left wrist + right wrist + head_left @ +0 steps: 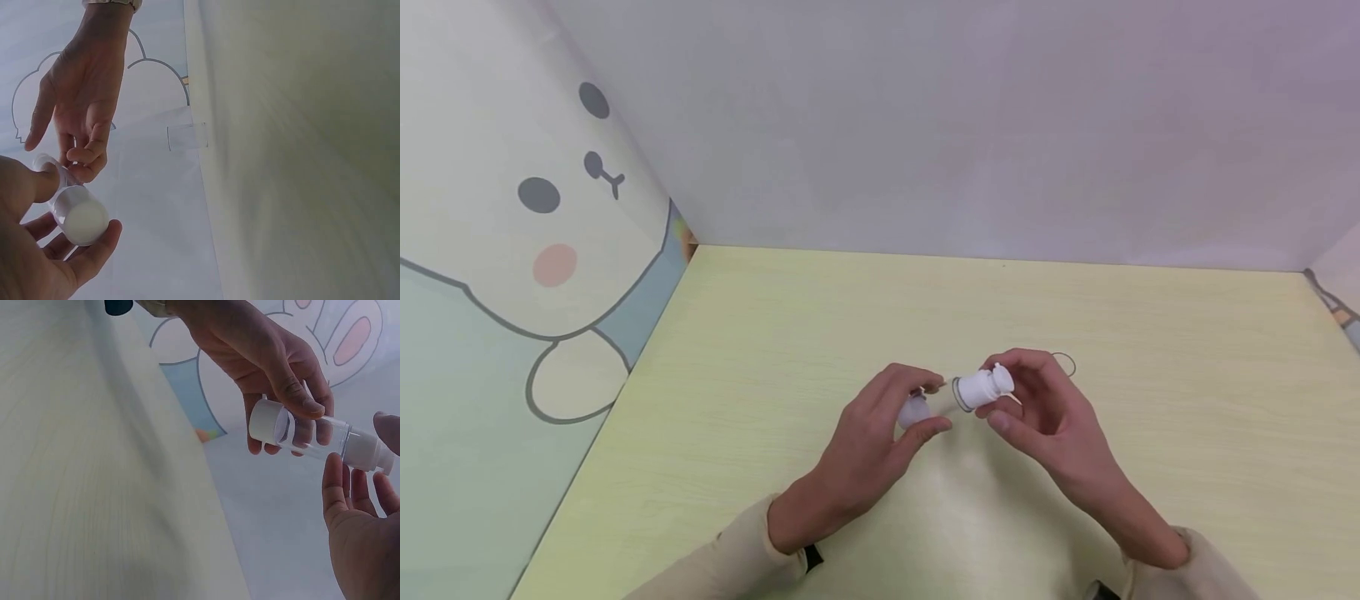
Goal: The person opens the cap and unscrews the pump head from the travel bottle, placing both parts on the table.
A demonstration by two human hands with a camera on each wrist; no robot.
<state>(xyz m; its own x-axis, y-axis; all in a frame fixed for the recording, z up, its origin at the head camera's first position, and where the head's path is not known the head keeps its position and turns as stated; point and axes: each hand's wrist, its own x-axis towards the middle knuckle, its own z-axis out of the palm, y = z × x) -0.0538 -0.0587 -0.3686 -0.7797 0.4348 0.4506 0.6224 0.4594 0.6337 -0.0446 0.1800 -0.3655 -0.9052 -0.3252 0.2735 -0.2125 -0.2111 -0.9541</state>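
A small clear pump bottle (981, 389) is held tilted above the table, its white pump top pointing right. My left hand (868, 433) grips it near its round white base (86, 222), thumb on one side and fingers on the other. Beside the pump top (362, 447), my right hand (1075, 429) has its fingers spread loosely and the thumb apart from the bottle. In the right wrist view one right fingertip (333, 464) lies right at the bottle's lower side. Beyond the right hand a clear see-through cylinder (187, 136) stands on the table, mostly hidden in the head view.
The pale wood-grain table (760, 333) spreads under both hands. A plain light cloth wall (925, 125) rises along its back edge, and a cloth with a cartoon animal (497, 250) hangs at the left. A dark strap piece (812, 558) shows at the left cuff.
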